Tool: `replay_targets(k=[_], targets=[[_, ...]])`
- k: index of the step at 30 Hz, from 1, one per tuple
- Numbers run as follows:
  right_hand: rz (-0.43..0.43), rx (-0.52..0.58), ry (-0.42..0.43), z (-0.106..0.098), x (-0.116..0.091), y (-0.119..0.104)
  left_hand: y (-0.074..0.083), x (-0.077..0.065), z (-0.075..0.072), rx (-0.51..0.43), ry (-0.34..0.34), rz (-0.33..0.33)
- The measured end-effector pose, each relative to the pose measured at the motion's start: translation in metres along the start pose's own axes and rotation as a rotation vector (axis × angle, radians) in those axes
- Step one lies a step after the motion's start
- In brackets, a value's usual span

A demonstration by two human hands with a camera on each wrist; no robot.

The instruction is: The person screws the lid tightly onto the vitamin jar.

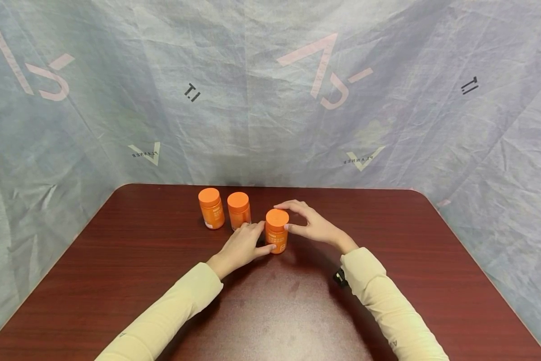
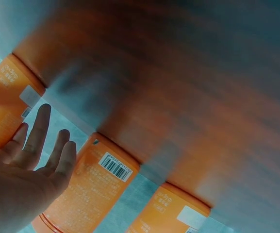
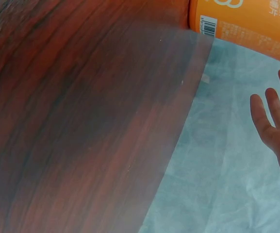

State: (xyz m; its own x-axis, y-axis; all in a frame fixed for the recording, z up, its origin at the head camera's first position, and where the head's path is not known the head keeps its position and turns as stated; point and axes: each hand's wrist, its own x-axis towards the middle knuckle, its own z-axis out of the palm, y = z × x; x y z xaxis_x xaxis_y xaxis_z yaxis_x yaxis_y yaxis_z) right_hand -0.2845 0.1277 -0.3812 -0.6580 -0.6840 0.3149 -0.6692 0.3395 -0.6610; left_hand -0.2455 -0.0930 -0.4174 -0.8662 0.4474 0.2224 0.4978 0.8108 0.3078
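An orange bottle (image 1: 276, 239) with an orange screw cap (image 1: 277, 217) stands upright on the table between both hands. My left hand (image 1: 242, 245) holds its lower body, the thumb across the front and the forefinger at the left side; the other fingers spread loosely in the left wrist view. From the right, my right hand (image 1: 316, 226) holds the cap between thumb and forefinger. In the right wrist view, its other fingers (image 3: 273, 109) extend apart from the bottle (image 3: 249, 29). Two matching bottles, a nearer one (image 1: 239, 210) and a farther one (image 1: 212, 209), stand to the left.
The dark red wooden table (image 1: 324, 311) ends at a grey fabric backdrop (image 1: 261, 125) with printed letters. A small black object (image 1: 340, 277) shows under the right sleeve cuff. The nearer spare bottle stands just behind the left hand's fingers, which partly cover its base.
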Motion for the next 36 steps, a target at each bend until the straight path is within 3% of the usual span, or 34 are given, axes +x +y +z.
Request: replay_targets(k=[19, 26, 36], targets=[[0.104, -0.010, 0.143, 0.013, 0.000, -0.002, 0.000, 0.001, 0.000, -0.001, 0.000, -0.011], [0.095, -0.038, 0.128, 0.011, -0.002, 0.000, 0.001, 0.000, 0.000, 0.004, 0.007, -0.002], [0.048, -0.018, 0.039, 0.004, -0.001, 0.000, 0.000, 0.001, 0.000, 0.003, 0.001, -0.001]])
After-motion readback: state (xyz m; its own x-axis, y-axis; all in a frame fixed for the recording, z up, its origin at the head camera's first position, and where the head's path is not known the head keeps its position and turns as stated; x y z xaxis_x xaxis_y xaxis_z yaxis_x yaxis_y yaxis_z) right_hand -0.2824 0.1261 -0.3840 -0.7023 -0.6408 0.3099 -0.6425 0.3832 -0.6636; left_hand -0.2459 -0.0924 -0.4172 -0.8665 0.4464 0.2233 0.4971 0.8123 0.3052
